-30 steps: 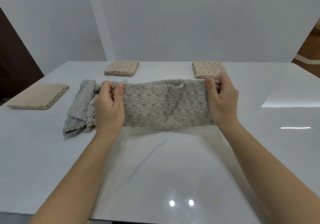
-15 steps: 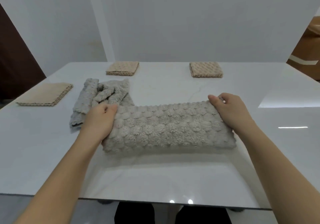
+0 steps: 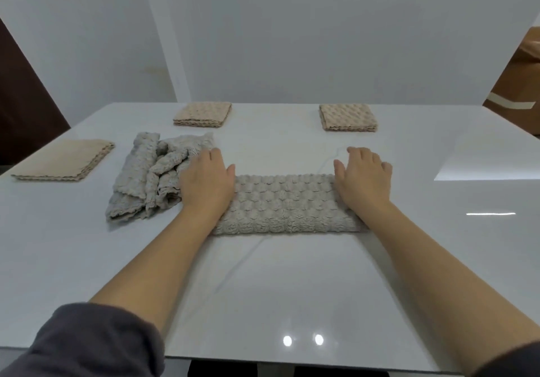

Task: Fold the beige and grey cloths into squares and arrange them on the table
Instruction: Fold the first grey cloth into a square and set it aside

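Grey cloth (image 3: pixel 286 201), folded into a long strip, lay flat in the middle of the table (image 3: pixel 292 289). The left hand (image 3: pixel 206 182) and right hand (image 3: pixel 363 181) pressed its ends with straight fingers, gripping nothing. A crumpled grey pile (image 3: pixel 146 178) sat toward the table's left; a beige square (image 3: pixel 202 113) and a second beige square (image 3: pixel 347 118) lay near its far edge.

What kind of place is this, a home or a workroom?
Likely a plain indoor workroom, not certain: a glossy white table, a bare white wall, a taped brown box at right.
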Demonstrator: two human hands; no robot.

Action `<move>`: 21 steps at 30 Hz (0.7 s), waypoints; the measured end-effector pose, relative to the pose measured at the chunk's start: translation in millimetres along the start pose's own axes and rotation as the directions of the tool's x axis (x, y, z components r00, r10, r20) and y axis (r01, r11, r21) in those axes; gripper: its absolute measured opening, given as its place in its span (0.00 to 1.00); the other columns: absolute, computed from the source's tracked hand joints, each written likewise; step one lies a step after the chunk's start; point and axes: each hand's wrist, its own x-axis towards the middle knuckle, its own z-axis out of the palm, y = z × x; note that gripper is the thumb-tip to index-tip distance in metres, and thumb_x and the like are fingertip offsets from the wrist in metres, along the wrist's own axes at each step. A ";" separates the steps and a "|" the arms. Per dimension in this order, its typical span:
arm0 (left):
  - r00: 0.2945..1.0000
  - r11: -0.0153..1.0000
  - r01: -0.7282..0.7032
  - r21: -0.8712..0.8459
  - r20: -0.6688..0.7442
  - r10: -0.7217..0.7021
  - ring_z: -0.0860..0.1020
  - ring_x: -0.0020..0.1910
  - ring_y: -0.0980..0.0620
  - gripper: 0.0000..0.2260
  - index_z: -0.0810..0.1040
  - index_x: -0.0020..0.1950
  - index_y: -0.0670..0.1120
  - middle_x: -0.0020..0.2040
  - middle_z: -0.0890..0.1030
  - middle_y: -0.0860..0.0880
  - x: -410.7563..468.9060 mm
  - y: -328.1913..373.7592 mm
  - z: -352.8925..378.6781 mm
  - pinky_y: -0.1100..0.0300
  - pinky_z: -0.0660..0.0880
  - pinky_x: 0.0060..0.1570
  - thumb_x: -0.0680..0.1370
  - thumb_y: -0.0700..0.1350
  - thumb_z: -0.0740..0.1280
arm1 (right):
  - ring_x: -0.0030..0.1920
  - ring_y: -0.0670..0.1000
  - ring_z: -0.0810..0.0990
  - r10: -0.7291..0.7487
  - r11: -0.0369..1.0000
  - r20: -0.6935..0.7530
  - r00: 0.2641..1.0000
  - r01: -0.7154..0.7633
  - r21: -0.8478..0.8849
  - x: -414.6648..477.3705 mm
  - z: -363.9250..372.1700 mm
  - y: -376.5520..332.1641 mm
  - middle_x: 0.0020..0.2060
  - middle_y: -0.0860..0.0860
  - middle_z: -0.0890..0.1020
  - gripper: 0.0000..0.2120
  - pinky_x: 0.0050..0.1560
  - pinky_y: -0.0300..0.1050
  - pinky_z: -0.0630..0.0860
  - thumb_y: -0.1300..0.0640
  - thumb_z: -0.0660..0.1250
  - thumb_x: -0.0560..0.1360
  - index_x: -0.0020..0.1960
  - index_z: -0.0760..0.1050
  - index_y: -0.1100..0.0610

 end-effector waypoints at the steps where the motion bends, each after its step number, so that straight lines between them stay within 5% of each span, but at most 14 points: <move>1: 0.999 0.996 -0.054 -0.068 0.006 0.054 0.74 0.59 0.43 0.20 0.68 0.68 0.40 0.62 0.74 0.41 -4.0 10.0 -4.0 0.49 0.70 0.51 0.82 0.51 0.55 | 0.71 0.57 0.65 -0.069 0.997 0.035 0.997 0.067 0.048 -5.4 -1.8 -9.7 0.71 0.56 0.69 0.25 0.70 0.58 0.58 0.48 0.48 0.82 0.73 0.63 0.59; 3: 0.972 0.957 -0.183 -0.225 0.103 0.210 0.63 0.73 0.44 0.23 0.60 0.76 0.41 0.75 0.64 0.42 -18.5 35.1 -5.3 0.48 0.61 0.70 0.83 0.50 0.51 | 0.78 0.55 0.52 -0.204 0.977 0.225 0.953 0.185 0.102 -21.7 -0.8 -32.5 0.77 0.54 0.57 0.27 0.75 0.60 0.47 0.48 0.44 0.82 0.78 0.54 0.59; 6: 0.873 0.929 -0.269 -0.253 0.345 0.346 0.45 0.79 0.49 0.26 0.49 0.80 0.44 0.80 0.48 0.46 -37.6 55.8 10.0 0.47 0.42 0.76 0.84 0.53 0.44 | 0.78 0.53 0.40 -0.278 0.957 0.452 0.848 0.287 0.049 -43.0 9.7 -47.6 0.79 0.50 0.44 0.29 0.76 0.61 0.39 0.44 0.41 0.83 0.80 0.43 0.56; 21: 0.886 0.976 -0.103 -0.191 0.429 0.178 0.41 0.78 0.52 0.28 0.45 0.80 0.45 0.80 0.44 0.49 -37.8 -17.9 22.9 0.47 0.41 0.76 0.83 0.56 0.44 | 0.78 0.53 0.39 -0.255 0.962 0.403 0.879 0.272 0.015 -42.5 -2.8 -60.1 0.79 0.50 0.43 0.30 0.74 0.62 0.36 0.43 0.41 0.82 0.80 0.42 0.55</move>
